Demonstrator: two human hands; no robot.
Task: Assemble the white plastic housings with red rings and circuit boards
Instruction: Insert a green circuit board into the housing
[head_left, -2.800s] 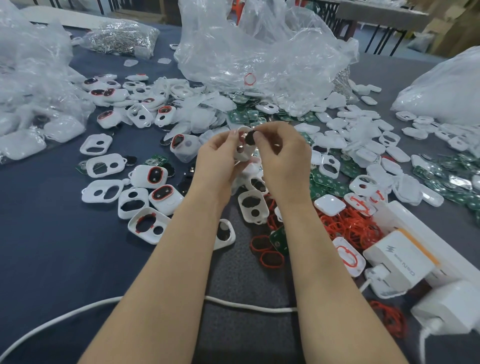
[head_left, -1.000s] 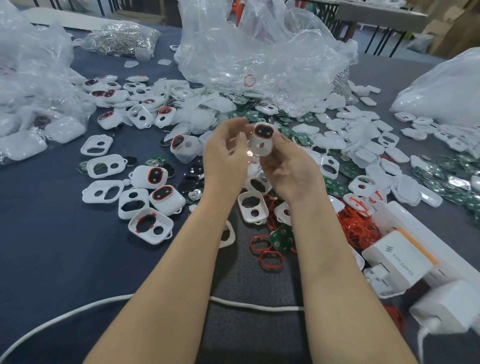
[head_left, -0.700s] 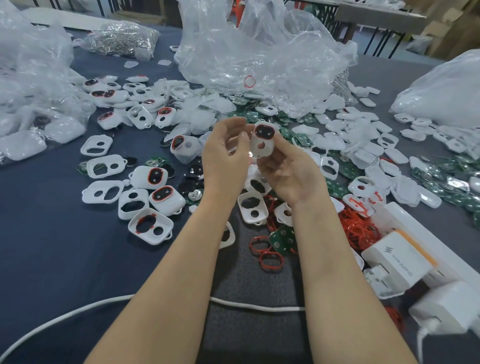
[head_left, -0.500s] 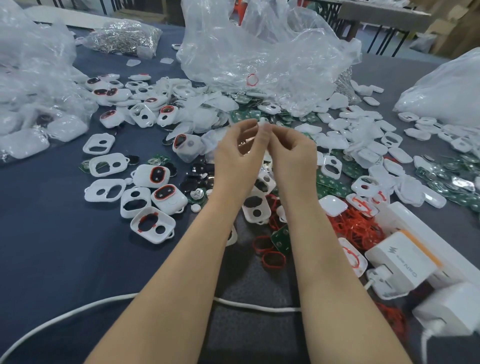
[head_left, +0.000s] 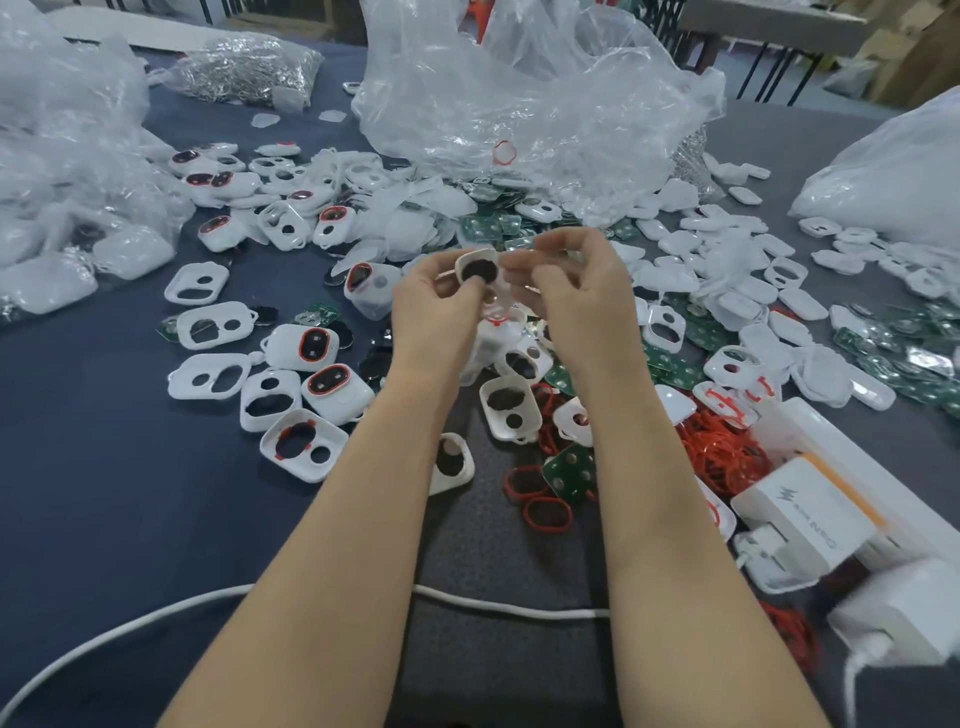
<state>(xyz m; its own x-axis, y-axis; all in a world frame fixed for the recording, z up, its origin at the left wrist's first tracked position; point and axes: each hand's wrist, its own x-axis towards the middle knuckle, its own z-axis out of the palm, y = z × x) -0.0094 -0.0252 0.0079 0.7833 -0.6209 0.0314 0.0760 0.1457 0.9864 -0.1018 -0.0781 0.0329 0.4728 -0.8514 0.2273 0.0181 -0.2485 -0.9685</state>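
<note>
Pinching a white housing (head_left: 475, 268) in your left hand (head_left: 434, 312), you curl your right hand (head_left: 571, 286) just right of that grip; its hold is unclear.

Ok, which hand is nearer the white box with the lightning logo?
Right. The right hand is beyond and left of the white box; the left hand lies farther left.
</note>
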